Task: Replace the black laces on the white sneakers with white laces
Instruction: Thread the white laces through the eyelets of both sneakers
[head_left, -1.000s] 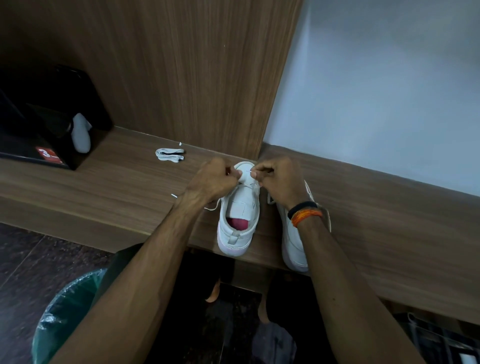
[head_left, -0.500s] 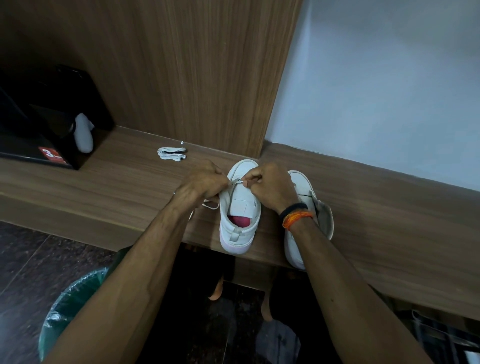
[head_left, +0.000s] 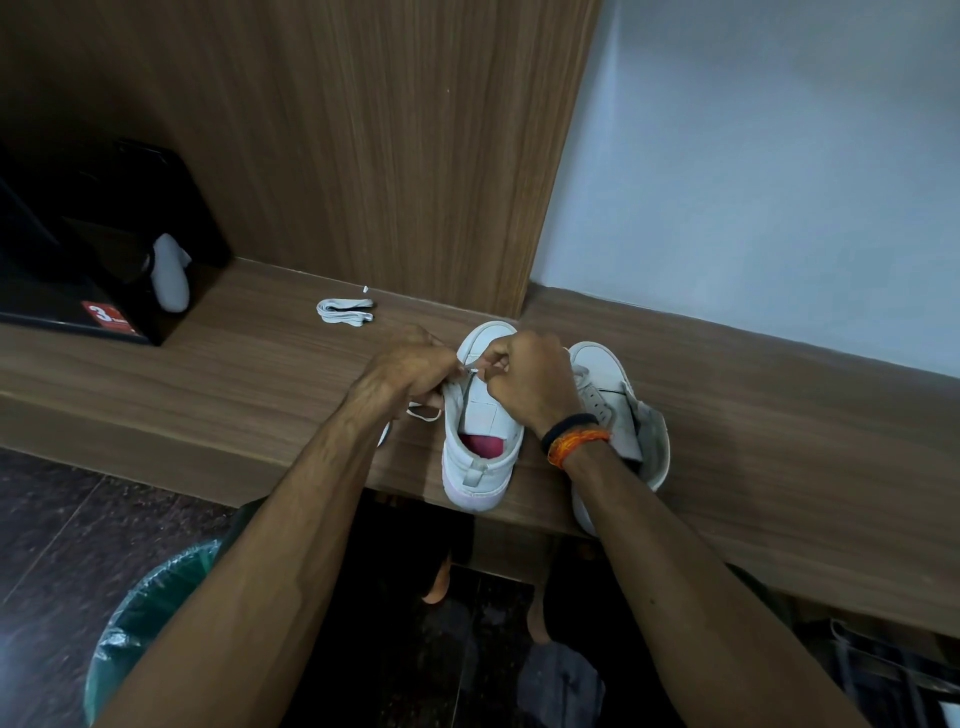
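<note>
Two white sneakers sit side by side on a wooden ledge (head_left: 208, 374), toes pointing far, heels at the near edge. Left sneaker (head_left: 480, 447) is upright w/ a red insole showing in the opening & its heel tab facing the camera. Right sneaker (head_left: 610, 410) is just beside it, partly hidden behind the right wrist, collar sagging open to the right.

Both hands meet over the left sneaker's forefoot. Left hand (head_left: 410, 371) is curled, fingertips pinched on a white lace (head_left: 470, 370) at the shoe's left eyelet side; a loop of the same lace trails out below the hand onto the ledge on the left of the shoe. Right hand (head_left: 530, 384) is also curled, thumb & forefinger clamped on the lace end right next to the left fingertips, nearly touching. Right wrist wears a black band & an orange thread band (head_left: 574, 441).

Spare white lace bundle (head_left: 345, 310), folded flat, lies on the ledge far-left of the shoes, well apart. A black box (head_left: 104, 270) w/ a red label sits at far left, a white object leaning in its opening. Wood panel behind, pale wall to the right. Green-lined bin (head_left: 150, 618) on the dark floor, near left.
</note>
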